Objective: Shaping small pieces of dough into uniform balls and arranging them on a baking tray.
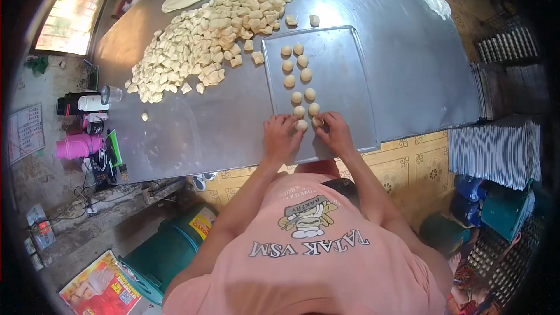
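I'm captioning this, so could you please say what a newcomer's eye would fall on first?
The heap of dough pieces on the metal table, left of the tray, probably strikes first. Round dough balls form two rows on that tray, with the left hand and right hand at the near end.

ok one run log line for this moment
left hand: at dough ball | right hand: at another ball | tray: balls in two columns

Large white, dark-edged lettering stands on the pink shirt [315, 268] at bottom centre, around a printed emblem. Red lettering marks a yellow label [202, 223] on the green bin [166, 256], lower left; yellow lettering, a poster [96, 289] below. Print on the wall sheet [26, 134], far left, is too small to read.
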Tool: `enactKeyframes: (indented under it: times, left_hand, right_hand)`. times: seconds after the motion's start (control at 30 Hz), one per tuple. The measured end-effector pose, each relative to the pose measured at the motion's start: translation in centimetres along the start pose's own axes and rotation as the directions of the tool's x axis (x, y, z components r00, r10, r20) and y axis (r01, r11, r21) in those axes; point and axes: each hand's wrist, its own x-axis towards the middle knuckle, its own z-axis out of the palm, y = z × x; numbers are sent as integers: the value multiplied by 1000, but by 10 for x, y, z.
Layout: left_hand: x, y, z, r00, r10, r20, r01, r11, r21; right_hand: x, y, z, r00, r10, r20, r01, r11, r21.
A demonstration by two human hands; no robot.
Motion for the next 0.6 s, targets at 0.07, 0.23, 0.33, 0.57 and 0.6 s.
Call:
enactKeyframes:
  times: [0.07,0.23,0.33,0.57,0.6]
  left_hand:
    - [2,-3,0,996,37,80,-36,999,-10]
    - [5,-2,-1,984,59,169,-56,998,-19]
    - [7,-1,-7,995,48,85,-41,996,-82]
    - [51,-120,-59,871,-305,-385,281,952,-118]
    - [60,-153,-69,799,-456,-392,408,890,-205]
  right_hand:
    - [0,2,0,1000,-27,7,27,999,-22]
    - [-3,4,-3,993,-115,13,116,992,-51]
    - [1,-3,-6,994,-105,-37,102,992,-76]
    - [26,-45,-8,961,265,73,-275,924,267]
    - [29,-51,-5,950,302,77,-311,901,303]
